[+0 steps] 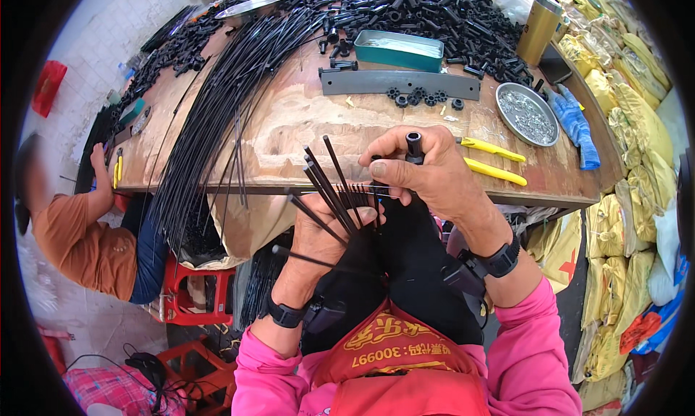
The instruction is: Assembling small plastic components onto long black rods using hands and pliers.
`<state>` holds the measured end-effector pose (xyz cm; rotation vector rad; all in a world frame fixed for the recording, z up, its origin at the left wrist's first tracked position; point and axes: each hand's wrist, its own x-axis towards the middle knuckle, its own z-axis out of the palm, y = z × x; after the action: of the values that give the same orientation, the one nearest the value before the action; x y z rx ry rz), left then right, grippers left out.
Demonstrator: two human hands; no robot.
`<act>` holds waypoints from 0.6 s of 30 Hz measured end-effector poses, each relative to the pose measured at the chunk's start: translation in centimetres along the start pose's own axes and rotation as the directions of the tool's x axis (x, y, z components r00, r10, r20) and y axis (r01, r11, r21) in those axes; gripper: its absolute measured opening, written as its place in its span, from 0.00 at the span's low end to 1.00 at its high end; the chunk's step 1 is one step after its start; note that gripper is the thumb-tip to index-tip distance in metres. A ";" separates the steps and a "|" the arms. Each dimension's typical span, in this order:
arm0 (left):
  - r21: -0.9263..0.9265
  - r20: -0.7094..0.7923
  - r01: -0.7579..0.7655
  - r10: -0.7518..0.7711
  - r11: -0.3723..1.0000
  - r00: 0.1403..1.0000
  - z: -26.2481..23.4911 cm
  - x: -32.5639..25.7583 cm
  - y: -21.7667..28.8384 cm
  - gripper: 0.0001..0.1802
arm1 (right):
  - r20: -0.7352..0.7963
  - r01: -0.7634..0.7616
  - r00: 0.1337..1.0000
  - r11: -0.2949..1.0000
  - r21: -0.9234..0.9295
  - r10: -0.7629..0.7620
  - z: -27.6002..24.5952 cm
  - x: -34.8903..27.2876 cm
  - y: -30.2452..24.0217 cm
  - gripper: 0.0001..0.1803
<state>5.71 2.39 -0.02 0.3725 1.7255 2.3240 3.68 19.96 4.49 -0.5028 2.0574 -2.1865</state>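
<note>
1. Head view: the left hand (318, 235) is closed around a fanned bunch of thin black rods (329, 188), held just below the near edge of the wooden table (304, 126); the rods splay upward and to the left.
2. The right hand (427, 173) pinches a small black tube cap (414, 147) between thumb and fingers, just right of the rods' tips; a thin wire runs between both hands.
3. On the table lie a long bundle of black rods (224, 98), a teal tin (399, 49), a grey metal strip (399, 83), a round dish of small metal parts (528, 113) and yellow-handled pliers (492, 159).
4. At the left, another person in an orange shirt (79, 242) sits beside the table.
</note>
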 end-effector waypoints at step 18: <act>0.178 -0.059 -0.155 0.168 0.972 0.984 0.5 -0.2 0.1 0.12 | -0.163 0.180 0.947 0.878 -0.444 -0.277 1.5 -3.0 2.1 0.14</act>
<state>6.03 2.79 0.21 0.4796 2.0097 2.3304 6.60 19.17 1.94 -0.5892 2.7542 -1.9773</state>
